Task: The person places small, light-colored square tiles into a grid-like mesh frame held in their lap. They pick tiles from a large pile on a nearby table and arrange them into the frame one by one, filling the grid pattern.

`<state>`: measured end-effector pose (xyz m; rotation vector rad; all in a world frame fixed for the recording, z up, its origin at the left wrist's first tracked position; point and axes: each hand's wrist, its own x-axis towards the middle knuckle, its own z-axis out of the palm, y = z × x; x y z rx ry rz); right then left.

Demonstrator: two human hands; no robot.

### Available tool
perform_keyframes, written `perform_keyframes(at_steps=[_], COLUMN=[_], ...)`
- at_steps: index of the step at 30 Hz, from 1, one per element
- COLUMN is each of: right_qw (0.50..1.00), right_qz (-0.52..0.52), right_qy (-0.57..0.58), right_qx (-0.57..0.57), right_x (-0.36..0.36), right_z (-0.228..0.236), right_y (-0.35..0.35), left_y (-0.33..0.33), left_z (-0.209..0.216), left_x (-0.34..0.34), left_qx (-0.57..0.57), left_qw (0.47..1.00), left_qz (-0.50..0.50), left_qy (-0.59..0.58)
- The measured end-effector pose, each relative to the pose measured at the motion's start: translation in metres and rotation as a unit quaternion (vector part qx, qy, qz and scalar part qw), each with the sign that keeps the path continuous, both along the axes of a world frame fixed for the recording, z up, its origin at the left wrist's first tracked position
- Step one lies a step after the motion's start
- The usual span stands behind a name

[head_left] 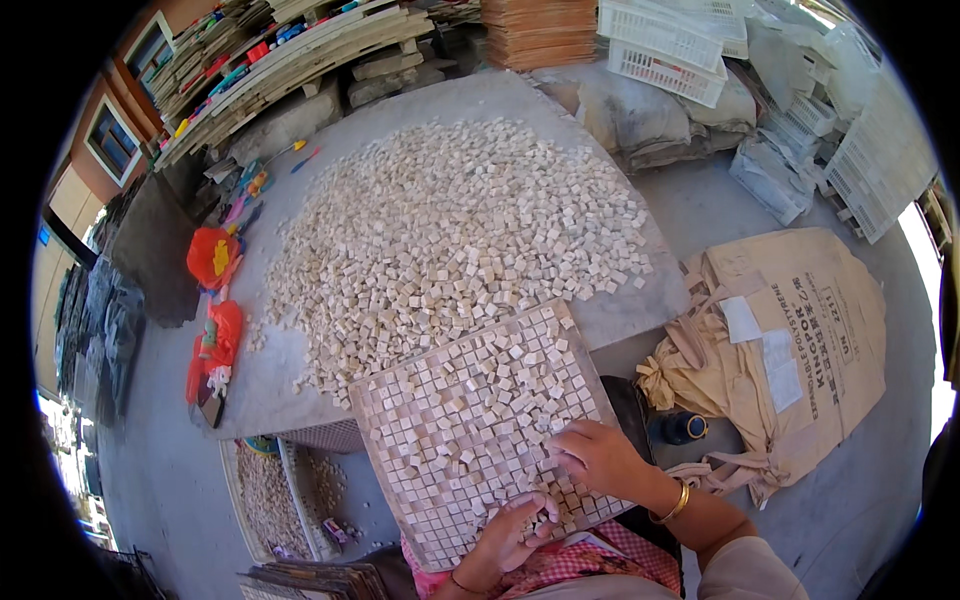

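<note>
A square gridded tray rests tilted over my lap, its near edge toward me. Small pale stone tiles fill many of its cells, and loose ones lie scattered on top. Low at the tray's near edge, my left hand is curled, with pale stone tiles seemingly at its fingers. My right hand is over the tray's right side, fingers bent down and drawn together; what they hold, if anything, is hidden. A gold-coloured bracelet circles the right wrist.
A large heap of stone tiles covers the grey table ahead. Red plastic bags lie along its left edge. A white crate of tiles stands lower left; a dark bottle and a big tan sack are at right.
</note>
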<state>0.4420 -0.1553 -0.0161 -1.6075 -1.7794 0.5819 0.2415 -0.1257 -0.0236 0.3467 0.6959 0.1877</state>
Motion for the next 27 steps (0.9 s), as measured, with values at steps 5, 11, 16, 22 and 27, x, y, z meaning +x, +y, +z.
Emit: perform_keyframes(at_steps=[5,11,16,22,27], right_qw=[0.994,0.994,0.996,0.997,0.989], right_qz=[0.003,-0.004,-0.072,-0.064,0.0], right_qy=[-0.082,-0.091,-0.011,0.005,-0.128], right_qx=[0.066,0.055,0.052,0.034,0.075], right_x=[-0.002,-0.005,0.005,0.001,-0.013], right_z=[-0.002,-0.005,0.002,-0.008,-0.001], right_y=[0.015,0.025,0.013,0.003,0.017], left_y=[-0.001,0.016,0.008,0.02,0.022], left_z=[-0.004,0.009,0.004,0.0,-0.003], left_x=[-0.005,0.012,0.023,0.016,-0.017], left_qx=[0.231,0.737,0.759,0.615,0.072], left_qw=[0.969,0.613,0.539,0.766,0.993], left_qz=[-0.046,-0.094,-0.141,-0.042,0.034], left_qy=[0.075,0.27,0.336,0.184,-0.093])
